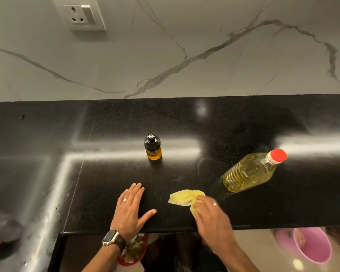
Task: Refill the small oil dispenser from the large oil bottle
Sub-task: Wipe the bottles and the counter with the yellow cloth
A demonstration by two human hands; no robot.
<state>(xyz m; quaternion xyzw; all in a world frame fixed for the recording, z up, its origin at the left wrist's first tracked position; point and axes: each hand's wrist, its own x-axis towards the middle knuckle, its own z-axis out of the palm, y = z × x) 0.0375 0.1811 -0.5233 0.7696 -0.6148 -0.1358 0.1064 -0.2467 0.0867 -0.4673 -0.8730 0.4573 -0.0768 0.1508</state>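
1. My left hand [130, 209] lies flat on the glossy black stone desk [47, 183], fingers straight and together, thumb spread, holding nothing.
2. My right hand [210, 214] rests on a crumpled yellow cloth [183, 197] near the front edge of the desk. The hand is blurred, so I cannot tell whether its fingers pinch the cloth or just press on it.
3. The small clear oil dispenser with a black domed top [152, 147] stands upright mid-desk, well beyond my left hand. Its top is on and only a shallow band of amber oil shows at the bottom.
4. The large clear plastic oil bottle with a red screw cap [251, 170] stands to the right, near the cloth but apart from it, capped and mostly full of pale yellow oil.
5. I judge the refill not yet begun: both containers are closed and the dispenser level is low. Opening both, pouring, closing up and wiping any drips all remain.
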